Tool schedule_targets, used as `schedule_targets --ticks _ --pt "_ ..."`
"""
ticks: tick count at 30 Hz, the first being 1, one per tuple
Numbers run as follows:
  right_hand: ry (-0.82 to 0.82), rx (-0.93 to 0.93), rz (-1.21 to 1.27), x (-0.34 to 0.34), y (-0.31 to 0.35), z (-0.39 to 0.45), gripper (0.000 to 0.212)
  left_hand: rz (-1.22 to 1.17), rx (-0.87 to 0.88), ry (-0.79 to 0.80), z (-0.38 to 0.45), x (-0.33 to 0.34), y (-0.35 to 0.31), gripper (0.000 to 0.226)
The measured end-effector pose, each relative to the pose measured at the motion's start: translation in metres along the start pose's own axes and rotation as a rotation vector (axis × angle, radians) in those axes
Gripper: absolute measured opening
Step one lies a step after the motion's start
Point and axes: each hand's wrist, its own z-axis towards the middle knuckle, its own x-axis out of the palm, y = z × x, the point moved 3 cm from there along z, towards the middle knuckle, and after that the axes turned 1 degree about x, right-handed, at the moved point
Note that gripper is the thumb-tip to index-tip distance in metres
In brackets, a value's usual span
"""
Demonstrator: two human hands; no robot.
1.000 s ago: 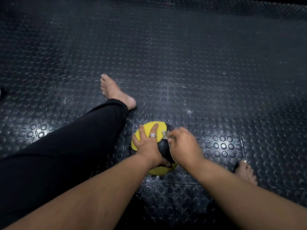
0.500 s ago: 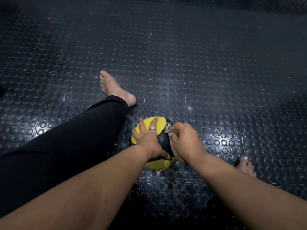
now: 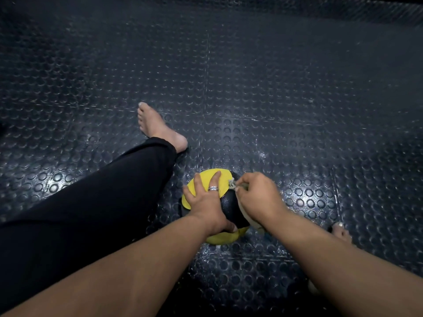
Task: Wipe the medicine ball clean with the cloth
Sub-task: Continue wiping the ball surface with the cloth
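we are steadying the medicine ball [image 3: 229, 208] on the studded floor [image 3: 274, 99] with our flat left hand [image 3: 206, 202] while our right hand [image 3: 257, 197] is gripping the cloth [image 3: 232, 184] (mid-wipe); we are judging a turn comes next.

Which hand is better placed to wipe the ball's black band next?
Right. The right hand already grips the cloth against the ball at the black band, while the left hand lies spread on the yellow panel, steadying it.
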Motion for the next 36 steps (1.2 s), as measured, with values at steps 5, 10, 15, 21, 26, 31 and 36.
schedule_targets --ticks 5,10,15,21,26,31,36 --pt "-0.038 0.148 0.059 0.002 -0.009 0.03 0.014 0.027 -0.008 0.003 -0.002 0.007 -0.004 0.141" --pt "-0.002 0.097 0.157 0.003 -0.001 0.008 0.009 0.01 -0.01 0.012 0.003 -0.004 0.001 0.14" --pt "0.009 -0.011 0.234 0.01 -0.007 -0.018 0.008 -0.042 -0.011 0.011 0.011 -0.016 -0.005 0.137" --pt "-0.308 0.27 0.393 -0.006 -0.029 -0.015 0.012 -0.059 -0.009 0.018 0.016 -0.029 0.0 0.137" --pt "-0.211 0.041 0.156 0.022 0.0 -0.017 0.014 -0.064 -0.007 0.013 0.016 -0.025 0.001 0.134" --pt "-0.186 0.261 0.287 0.018 -0.009 0.018 0.015 -0.055 -0.011 0.022 0.019 -0.024 -0.002 0.137" --pt "-0.188 0.04 0.17 0.016 -0.002 -0.001 0.011 -0.088 -0.011 0.013 0.019 -0.027 0.001 0.137"
